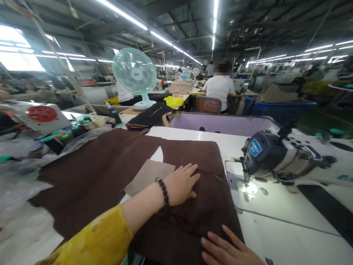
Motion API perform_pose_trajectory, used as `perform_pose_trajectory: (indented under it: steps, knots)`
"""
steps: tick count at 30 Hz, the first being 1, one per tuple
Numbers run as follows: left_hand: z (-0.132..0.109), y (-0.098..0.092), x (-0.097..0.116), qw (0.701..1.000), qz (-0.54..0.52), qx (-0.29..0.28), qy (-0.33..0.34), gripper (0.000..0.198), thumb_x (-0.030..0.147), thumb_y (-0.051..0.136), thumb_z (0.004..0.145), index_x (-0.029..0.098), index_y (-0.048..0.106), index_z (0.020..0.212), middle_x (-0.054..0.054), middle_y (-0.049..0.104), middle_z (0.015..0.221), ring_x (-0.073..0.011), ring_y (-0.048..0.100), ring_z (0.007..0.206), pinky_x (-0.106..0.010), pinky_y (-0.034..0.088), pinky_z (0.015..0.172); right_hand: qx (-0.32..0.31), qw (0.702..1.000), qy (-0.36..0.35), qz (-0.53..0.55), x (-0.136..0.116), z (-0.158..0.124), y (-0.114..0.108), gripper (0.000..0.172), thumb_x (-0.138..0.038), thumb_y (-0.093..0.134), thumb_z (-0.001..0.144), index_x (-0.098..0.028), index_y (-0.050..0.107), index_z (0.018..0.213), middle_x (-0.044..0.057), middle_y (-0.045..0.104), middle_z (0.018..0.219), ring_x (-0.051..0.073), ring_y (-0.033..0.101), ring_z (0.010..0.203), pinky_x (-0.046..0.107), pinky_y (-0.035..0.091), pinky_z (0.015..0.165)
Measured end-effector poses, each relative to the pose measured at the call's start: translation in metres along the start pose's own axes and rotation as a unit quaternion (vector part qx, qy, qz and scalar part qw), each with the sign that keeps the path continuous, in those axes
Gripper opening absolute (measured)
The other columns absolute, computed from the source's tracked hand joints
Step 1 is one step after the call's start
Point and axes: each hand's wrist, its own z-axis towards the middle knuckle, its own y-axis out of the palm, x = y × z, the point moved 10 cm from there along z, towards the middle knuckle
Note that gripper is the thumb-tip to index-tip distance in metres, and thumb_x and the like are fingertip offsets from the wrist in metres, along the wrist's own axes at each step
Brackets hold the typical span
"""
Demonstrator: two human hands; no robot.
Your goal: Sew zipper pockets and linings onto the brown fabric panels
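Cloth (96,165), dark brown, is spread flat across the white table (264,232), to the left of the sewing machine (275,154). The left hand (180,184) is laid palm down on the right part of this cloth, with the fingers slightly spread; a beaded bracelet (163,191) is worn at the wrist, below a yellow sleeve (102,235). The right hand (228,250) is placed at the near right edge of the cloth, fingers a little apart, and is partly cut off by the lower border. A beige piece (150,175) is positioned on the cloth, partly covered by the left forearm; a white piece (157,154) is exposed at its far edge. Thread spools (79,130) are grouped at the left, and a fan (135,71) is stood beyond the cloth.
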Motion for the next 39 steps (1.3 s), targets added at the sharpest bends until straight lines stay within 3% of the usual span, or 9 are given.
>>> perform_pose_trajectory:
  steps: [4, 8, 13, 16, 20, 23, 27, 33, 39]
  knots:
    - [0.068, 0.016, 0.019, 0.999, -0.030, 0.007, 0.011, 0.033, 0.028, 0.051, 0.083, 0.012, 0.049, 0.112, -0.015, 0.044, 0.124, -0.0290, 0.039, 0.117, -0.044, 0.034, 0.094, -0.019, 0.998, 0.058, -0.016, -0.007, -0.022, 0.009, 0.030, -0.018, 0.034, 0.090, -0.020, 0.057, 0.108, -0.003, 0.058, 0.111, 0.014, 0.059, 0.095, 0.025, 0.051, 0.076]
    - [0.106, 0.035, 0.006, 0.996, -0.078, 0.019, -0.049, 0.028, 0.031, 0.060, 0.077, 0.011, 0.057, 0.096, -0.014, 0.056, 0.102, -0.0277, 0.052, 0.098, -0.037, 0.042, 0.080, -0.016, 0.994, 0.104, -0.008, -0.015, -0.038, 0.005, 0.031, -0.018, 0.034, 0.089, -0.018, 0.053, 0.114, -0.002, 0.055, 0.116, 0.014, 0.056, 0.101, 0.028, 0.048, 0.084]
    - [0.110, 0.061, 0.004, 0.984, -0.172, 0.003, -0.053, 0.019, 0.035, 0.065, 0.071, 0.018, 0.062, 0.079, -0.001, 0.062, 0.081, -0.0169, 0.057, 0.076, -0.022, 0.041, 0.064, -0.052, 0.995, 0.075, 0.030, -0.031, -0.055, -0.001, 0.029, -0.022, 0.039, 0.089, -0.019, 0.054, 0.113, -0.002, 0.051, 0.121, 0.013, 0.052, 0.106, 0.028, 0.044, 0.090]
    - [0.100, 0.063, 0.013, 0.975, -0.219, 0.009, -0.038, 0.015, 0.032, 0.061, 0.074, 0.018, 0.063, 0.079, 0.001, 0.063, 0.080, -0.0144, 0.057, 0.074, -0.020, 0.040, 0.064, -0.015, 0.991, 0.087, 0.098, -0.031, -0.063, -0.020, 0.024, -0.018, 0.039, 0.089, -0.020, 0.058, 0.104, -0.005, 0.059, 0.112, 0.010, 0.053, 0.102, 0.024, 0.042, 0.090]
    - [0.093, 0.061, 0.024, 0.963, -0.267, 0.017, -0.031, 0.019, 0.028, 0.047, 0.083, 0.017, 0.063, 0.084, 0.002, 0.064, 0.080, -0.0113, 0.058, 0.075, -0.017, 0.040, 0.068, 0.079, 0.948, 0.262, 0.164, 0.021, -0.080, -0.045, 0.026, -0.013, 0.034, 0.088, -0.013, 0.059, 0.096, 0.007, 0.065, 0.090, 0.016, 0.058, 0.083, 0.028, 0.047, 0.076]
    - [0.093, 0.060, 0.026, 0.960, -0.276, 0.028, -0.039, 0.022, 0.028, 0.045, 0.083, 0.015, 0.063, 0.083, 0.001, 0.065, 0.078, -0.0120, 0.057, 0.073, -0.017, 0.040, 0.067, 0.034, 0.902, 0.409, 0.132, 0.077, -0.092, -0.030, 0.022, -0.017, 0.038, 0.087, -0.015, 0.060, 0.087, 0.008, 0.061, 0.081, 0.018, 0.056, 0.074, 0.030, 0.045, 0.067]
    - [0.094, 0.061, 0.025, 0.961, -0.266, 0.049, -0.054, 0.025, 0.031, 0.045, 0.083, 0.015, 0.064, 0.080, 0.000, 0.064, 0.073, -0.0135, 0.056, 0.070, -0.019, 0.039, 0.061, -0.033, 0.873, 0.472, 0.117, 0.128, -0.088, 0.007, 0.013, -0.021, 0.047, 0.084, -0.017, 0.060, 0.086, 0.005, 0.058, 0.081, 0.018, 0.054, 0.073, 0.030, 0.042, 0.065]
    - [0.095, 0.061, 0.025, 0.968, -0.236, 0.064, -0.061, 0.024, 0.031, 0.047, 0.083, 0.018, 0.066, 0.076, -0.001, 0.063, 0.067, -0.0135, 0.055, 0.063, -0.020, 0.036, 0.056, -0.109, 0.848, 0.509, 0.101, 0.145, -0.082, 0.050, 0.008, -0.022, 0.055, 0.079, -0.018, 0.060, 0.076, 0.003, 0.055, 0.077, 0.017, 0.054, 0.073, 0.026, 0.039, 0.062]
    - [0.096, 0.061, 0.026, 0.975, -0.207, 0.065, -0.057, 0.024, 0.032, 0.047, 0.082, 0.019, 0.066, 0.075, -0.002, 0.064, 0.070, -0.0156, 0.056, 0.065, -0.022, 0.035, 0.056, -0.130, 0.829, 0.537, 0.089, 0.149, -0.082, 0.064, 0.015, -0.016, 0.047, 0.079, -0.016, 0.058, 0.069, 0.004, 0.055, 0.072, 0.016, 0.052, 0.065, 0.027, 0.032, 0.054]
